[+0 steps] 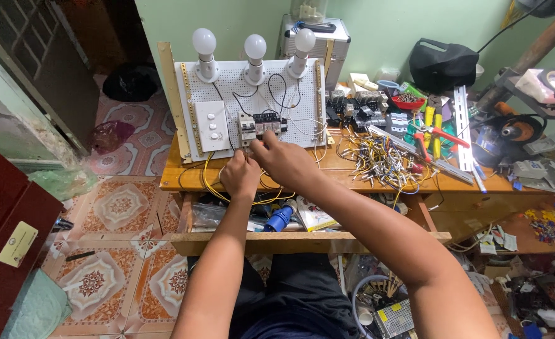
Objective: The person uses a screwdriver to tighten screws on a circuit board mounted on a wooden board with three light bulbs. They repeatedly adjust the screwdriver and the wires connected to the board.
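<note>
Reaching to the breakers [262,127] at twelve o'clock on the white pegboard [252,103], the right hand [285,160] pinches there; the left hand [240,174], at seven o'clock from them, grips yellow wires [211,182] clenched, steadying them above the bench [328,172].

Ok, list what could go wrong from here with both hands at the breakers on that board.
1. The right hand and left hand work close together under the circuit breakers; if the board is powered, which cannot be told, the fingers could meet bare terminals.
2. The yellow wires loop below the white pegboard; a wrist could snag and pull one loose.
3. The pegboard leans upright carrying three bulbs; a push might tip it.
</note>
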